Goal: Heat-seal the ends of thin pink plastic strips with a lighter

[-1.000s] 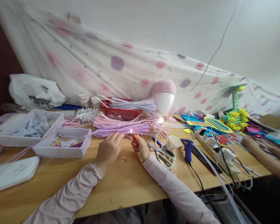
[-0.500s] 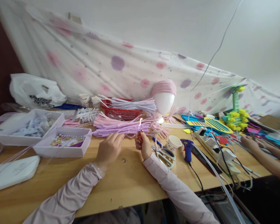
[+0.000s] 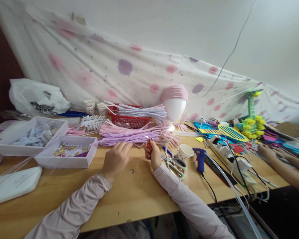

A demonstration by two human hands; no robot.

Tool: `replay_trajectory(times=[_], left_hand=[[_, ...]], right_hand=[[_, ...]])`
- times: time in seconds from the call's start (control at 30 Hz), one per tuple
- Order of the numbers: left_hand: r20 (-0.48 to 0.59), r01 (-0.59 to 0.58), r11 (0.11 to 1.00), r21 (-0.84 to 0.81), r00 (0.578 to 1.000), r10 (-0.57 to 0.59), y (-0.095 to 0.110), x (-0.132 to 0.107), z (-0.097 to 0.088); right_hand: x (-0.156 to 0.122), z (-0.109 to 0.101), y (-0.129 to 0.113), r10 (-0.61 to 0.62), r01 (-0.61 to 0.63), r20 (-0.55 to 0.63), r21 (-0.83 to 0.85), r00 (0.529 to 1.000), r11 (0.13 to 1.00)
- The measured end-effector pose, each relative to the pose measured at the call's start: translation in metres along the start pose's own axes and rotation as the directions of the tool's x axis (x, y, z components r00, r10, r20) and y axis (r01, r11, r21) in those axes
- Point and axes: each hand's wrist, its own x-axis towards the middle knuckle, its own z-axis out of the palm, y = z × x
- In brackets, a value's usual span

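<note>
My right hand [image 3: 153, 153] is closed round a small red lighter [image 3: 149, 143], held upright with no tall flame showing above it. My left hand [image 3: 116, 157] rests on the wooden table [image 3: 129, 192] just left of it, fingers pinched on a thin pale strand that I can barely make out. Both hands sit right in front of a heap of pink and lilac pipe cleaners [image 3: 129, 134]. Scissors [image 3: 175, 165] lie just right of my right wrist.
White trays [image 3: 66, 152] of beads and trimmings stand at the left, a red basket [image 3: 131, 119] and a foam head [image 3: 174, 106] behind. A paper cup [image 3: 184, 152], blue glue gun [image 3: 200, 159], power strip [image 3: 233, 157] and cables fill the right, where another person's arms [image 3: 284, 164] reach in.
The lighter first burned tilted next to the strand's tip, then swung upright and moved right with a taller flame. That flame has now gone out. My left hand stayed put.
</note>
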Motion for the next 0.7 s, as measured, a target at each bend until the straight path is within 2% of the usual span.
replay_trajectory(times=[0.13,0.4,0.57,0.7], left_hand=[[0.011,0.005,1.0,0.001,1.0,-0.005,0.0,0.0,0.0],[0.027,0.028,0.999,-0.021,0.999,-0.028,0.001,0.001,-0.001],[0.03,0.128,0.983,-0.134,0.992,-0.125,0.003,0.002,-0.002],[0.053,0.201,0.957,-0.208,0.98,-0.194,0.005,0.003,-0.004]], right_hand=[[0.001,0.0,-0.002,-0.011,0.012,-0.035,0.02,0.999,1.0],[-0.01,0.006,0.01,-0.125,0.154,0.137,-0.224,0.983,0.962],[-0.016,0.008,0.009,-0.157,0.221,0.217,-0.317,0.963,0.922],[-0.018,0.011,0.011,-0.281,0.34,0.213,-0.332,0.936,0.88]])
